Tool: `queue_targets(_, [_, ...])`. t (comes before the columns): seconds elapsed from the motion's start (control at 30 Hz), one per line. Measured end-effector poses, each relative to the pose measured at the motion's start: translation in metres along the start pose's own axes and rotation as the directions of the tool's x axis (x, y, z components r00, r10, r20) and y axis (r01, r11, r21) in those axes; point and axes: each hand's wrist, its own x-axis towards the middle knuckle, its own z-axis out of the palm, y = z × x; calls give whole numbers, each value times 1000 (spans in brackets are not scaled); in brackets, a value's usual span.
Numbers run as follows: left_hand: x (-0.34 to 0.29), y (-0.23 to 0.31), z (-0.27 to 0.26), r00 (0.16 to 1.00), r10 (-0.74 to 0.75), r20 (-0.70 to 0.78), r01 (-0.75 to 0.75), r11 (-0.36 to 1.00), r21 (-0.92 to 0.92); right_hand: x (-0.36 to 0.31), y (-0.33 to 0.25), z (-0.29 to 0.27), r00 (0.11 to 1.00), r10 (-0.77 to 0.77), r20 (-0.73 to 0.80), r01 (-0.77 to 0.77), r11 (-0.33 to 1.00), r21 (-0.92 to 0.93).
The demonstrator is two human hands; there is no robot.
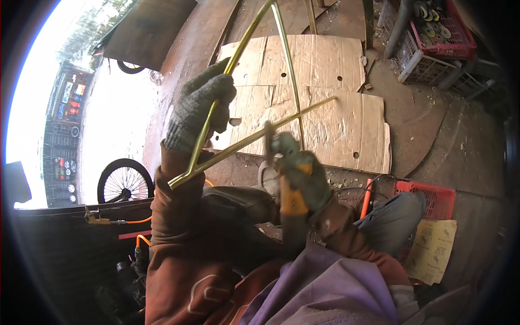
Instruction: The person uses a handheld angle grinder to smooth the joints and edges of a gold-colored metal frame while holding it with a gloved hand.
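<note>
A brass-coloured frame of thin metal bars (pixel 244 143) is held up in front of me, its bars meeting in a triangle. My left hand (pixel 197 111), in a grey knit glove, is closed around one of its side bars. In my gloved right hand (pixel 311 181) is an angle grinder (pixel 292 201) with a yellow and dark body. Its disc (pixel 268 140) is edge-on beside the long crossbar; whether it touches the bar I cannot tell. Motion blurs the grinder and right hand somewhat.
Flattened cardboard (pixel 336 59) lies on the floor beyond the frame. A red crate of discs (pixel 444 40) stands at the far right. Nearer are a red basket (pixel 440 200), a yellowish paper sheet (pixel 430 252) and an orange rod (pixel 366 197). A spoked wheel (pixel 125 181) is at left.
</note>
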Motion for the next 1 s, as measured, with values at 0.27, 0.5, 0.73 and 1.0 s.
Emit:
queue_targets(0.27, [15, -14, -8, 996, -5, 93, 16, 993, -117, -2, 25, 1, 991, -114, -69, 109, 991, -80])
queue_targets(0.5, [6, -12, -12, 998, 17, 59, -11, 994, -110, 13, 5, -18, 991, -122, 54, 131, 970, -207])
queue_targets(0.73, [-8, 3, 9, 979, 148, 139, -149, 989, -9, -6, -19, -15, 996, 88, 34, -88, 996, 4])
queue_targets(1.0, [-16, 4, 21, 953, 188, 239, -197, 980, 16, -29, -29, 7, 995, 86, 42, -87, 996, 23])
